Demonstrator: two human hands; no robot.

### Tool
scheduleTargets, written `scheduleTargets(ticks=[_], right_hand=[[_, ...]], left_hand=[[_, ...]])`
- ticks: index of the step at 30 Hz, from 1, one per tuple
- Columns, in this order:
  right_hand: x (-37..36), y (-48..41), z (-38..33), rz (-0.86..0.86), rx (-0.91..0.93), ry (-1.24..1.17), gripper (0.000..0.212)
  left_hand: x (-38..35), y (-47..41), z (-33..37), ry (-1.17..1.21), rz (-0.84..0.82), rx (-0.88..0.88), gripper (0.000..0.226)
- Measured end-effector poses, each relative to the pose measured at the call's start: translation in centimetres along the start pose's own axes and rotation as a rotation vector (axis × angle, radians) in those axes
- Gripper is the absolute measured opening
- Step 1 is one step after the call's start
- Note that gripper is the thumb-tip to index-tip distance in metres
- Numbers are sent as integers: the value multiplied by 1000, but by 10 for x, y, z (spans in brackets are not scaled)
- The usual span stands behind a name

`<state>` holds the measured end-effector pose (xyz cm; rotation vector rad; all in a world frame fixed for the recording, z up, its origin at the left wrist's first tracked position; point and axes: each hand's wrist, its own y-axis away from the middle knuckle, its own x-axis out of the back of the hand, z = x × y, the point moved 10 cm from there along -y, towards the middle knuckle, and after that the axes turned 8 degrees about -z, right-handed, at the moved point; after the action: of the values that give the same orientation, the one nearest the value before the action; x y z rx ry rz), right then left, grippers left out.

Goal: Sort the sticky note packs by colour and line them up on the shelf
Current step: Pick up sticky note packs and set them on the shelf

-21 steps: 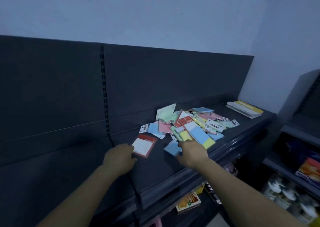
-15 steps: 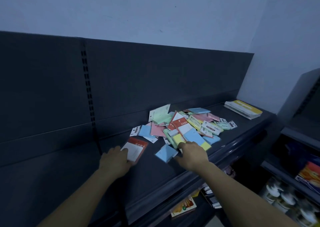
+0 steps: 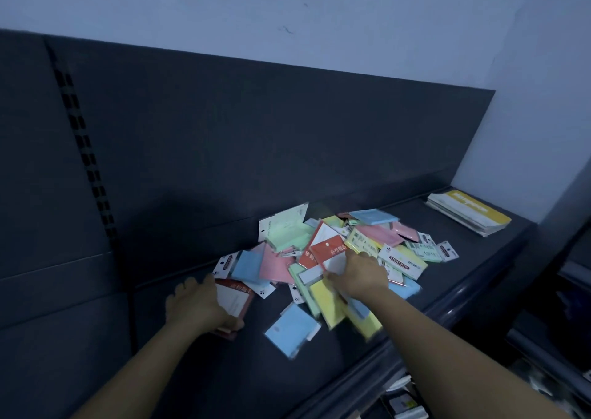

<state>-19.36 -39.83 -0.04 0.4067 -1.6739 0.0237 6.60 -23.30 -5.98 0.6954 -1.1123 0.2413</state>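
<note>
A loose pile of sticky note packs [image 3: 377, 242] in blue, pink, green, yellow and red-and-white lies on the dark shelf [image 3: 335, 364]. My left hand [image 3: 200, 306] grips a red-and-white pack [image 3: 235, 300] at the pile's left edge. My right hand [image 3: 359, 273] reaches into the middle of the pile, fingers pinching another red-and-white pack [image 3: 331, 255]. A single blue pack [image 3: 291, 329] lies apart in front, between my forearms. Yellow packs [image 3: 326, 300] lie under my right wrist.
A stack of yellow-and-white booklets [image 3: 467, 212] lies at the shelf's far right. The dark back panel [image 3: 256, 137] rises behind the pile. Lower shelves with goods [image 3: 403, 402] show below the front edge, and another rack [image 3: 572, 258] stands to the right.
My right hand has moved forward from the front of the pile into its middle and closed on a red-and-white pack. My left hand still holds its pack; the view shifted left.
</note>
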Motion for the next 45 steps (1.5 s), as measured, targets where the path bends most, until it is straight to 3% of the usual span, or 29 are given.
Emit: scheduleTargets(ticks=[5,9,11,14,16,19,22,26,29,35,40,45], right_hand=[[-5,-31,1,-115,-58,-39,85],[0,-36,-12,-96,-13,7,107],[6,-31,-31,-27,91,-24,95],[14,-21,-63,61,291,-200,59],[14,-10,-83,58,406,-290,36],[17,14,-106,72,537,-433,19],[18,41,-126,72,665,-627,10],[12,73,-151,-45,721,-988,10],[-3,102,-183,-206,751,-1114,20],[-41,166,-249,-414,775,-1125,12],[-71,235,-309,-554,795,-1154,10],[-105,319,-382,-700,854,-1099,5]], left_hand=[[-3,-8,-2,-26,-44,103,118],[-8,-4,-7,144,-38,138,124],[-12,5,-11,157,-36,171,123],[-18,18,-20,247,-19,202,103],[-21,25,-28,456,31,174,77],[-20,46,-40,841,173,140,33],[-17,77,-52,1149,315,132,14],[-10,123,-75,1332,484,138,15],[-10,155,-92,1401,558,154,14],[-13,213,-141,1530,672,143,11],[-16,266,-206,1600,728,137,33],[-12,332,-289,1614,847,193,32]])
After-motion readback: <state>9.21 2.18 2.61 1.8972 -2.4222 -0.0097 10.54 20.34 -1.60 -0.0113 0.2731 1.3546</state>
